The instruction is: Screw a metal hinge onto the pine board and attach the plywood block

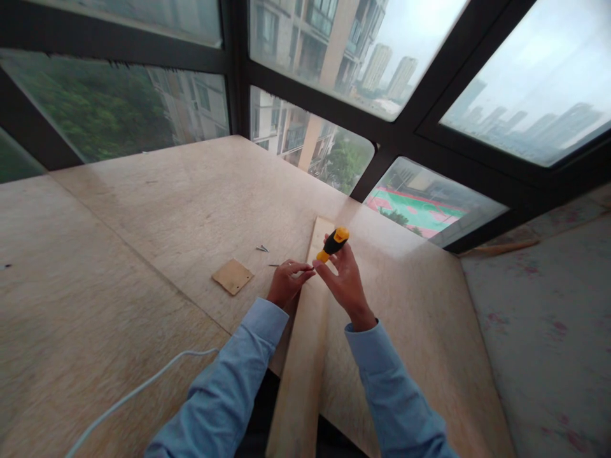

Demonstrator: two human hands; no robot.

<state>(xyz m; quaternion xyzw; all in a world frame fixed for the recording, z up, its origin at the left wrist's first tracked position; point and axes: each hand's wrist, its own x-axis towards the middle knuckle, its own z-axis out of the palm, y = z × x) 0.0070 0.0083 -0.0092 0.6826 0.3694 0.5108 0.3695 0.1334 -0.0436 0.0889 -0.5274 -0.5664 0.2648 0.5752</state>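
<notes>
My right hand (344, 280) is closed around a screwdriver (335, 242) with a yellow and black handle. The handle's butt points up and away to the right, and its yellow collar is down by my fingertips. Close beside it, the fingertips of my left hand (286, 282) are pinched together near the screwdriver's lower end; what they hold is too small to make out. Under both hands runs a long wooden board (303, 356), reaching from my lap toward the window. A thin metal piece (273, 264) shows just left of my left hand.
A small square wooden plate (232, 277) with holes lies on the wooden tabletop (157, 216), left of my hands. Behind it are a few screws (262, 248). A white cable (138, 393) curves across the front left. Dark-framed windows (315, 95) border the far side, a patterned wall (544, 318) the right.
</notes>
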